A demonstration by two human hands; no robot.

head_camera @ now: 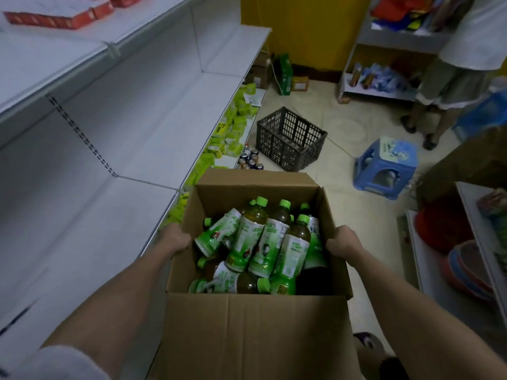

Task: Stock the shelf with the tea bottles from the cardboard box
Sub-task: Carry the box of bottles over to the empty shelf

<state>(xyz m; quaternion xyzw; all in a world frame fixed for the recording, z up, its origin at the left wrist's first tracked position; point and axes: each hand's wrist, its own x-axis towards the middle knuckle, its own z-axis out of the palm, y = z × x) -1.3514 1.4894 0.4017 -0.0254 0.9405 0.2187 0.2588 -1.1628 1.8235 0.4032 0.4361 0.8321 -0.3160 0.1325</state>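
Note:
An open cardboard box (247,333) is held in front of me, above the floor. Inside lie several green-capped tea bottles (258,242) with green and white labels, piled loosely at different angles. My left hand (175,239) grips the box's left wall, fingers curled under or over its edge. My right hand (343,242) grips the right wall the same way. A white metal shelf (90,215) runs along my left, its nearest board bare.
Yellow-green packets (230,133) fill a lower shelf further along. A dark plastic crate (290,138) and a blue stool (386,165) stand on the tiled floor ahead. Another person (452,78) stands at the far right by a second shelf. Red boxes (57,15) sit on the top shelf.

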